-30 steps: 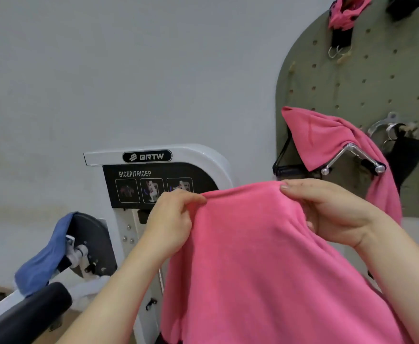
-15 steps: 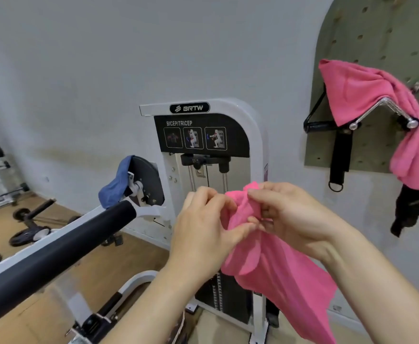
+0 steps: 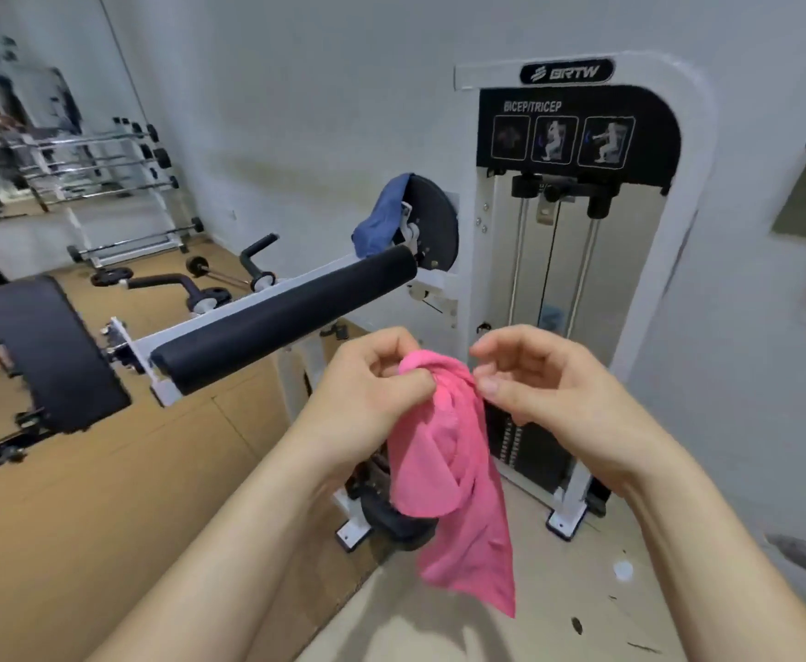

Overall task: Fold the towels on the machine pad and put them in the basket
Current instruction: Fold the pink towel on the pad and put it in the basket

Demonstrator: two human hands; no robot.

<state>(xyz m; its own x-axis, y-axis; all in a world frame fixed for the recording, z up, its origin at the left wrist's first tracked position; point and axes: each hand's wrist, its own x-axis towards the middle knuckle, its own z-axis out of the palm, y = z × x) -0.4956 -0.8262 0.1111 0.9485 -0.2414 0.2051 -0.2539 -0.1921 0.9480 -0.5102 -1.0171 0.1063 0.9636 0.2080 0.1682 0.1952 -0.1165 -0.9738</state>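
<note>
A pink towel (image 3: 458,475) hangs bunched in front of me, its lower end dangling over the floor. My left hand (image 3: 372,394) pinches its top between thumb and curled fingers. My right hand (image 3: 549,384) is beside that same top corner, thumb and fingertips touching the edge. A blue towel (image 3: 381,217) is draped over the round black disc of the machine, above the long black roller pad (image 3: 286,317). No basket is in view.
The white bicep/tricep machine tower (image 3: 577,241) stands straight ahead against the wall. A black bench pad (image 3: 47,355) lies at left. Barbell racks (image 3: 100,169) and weight plates fill the far left. Wooden floor lies below left, pale floor at right.
The view has swung left and down; the wall pegboard with the other pink towel has left the frame. The pink towel went from spread wide to gathered, hanging from both hands held close together.
</note>
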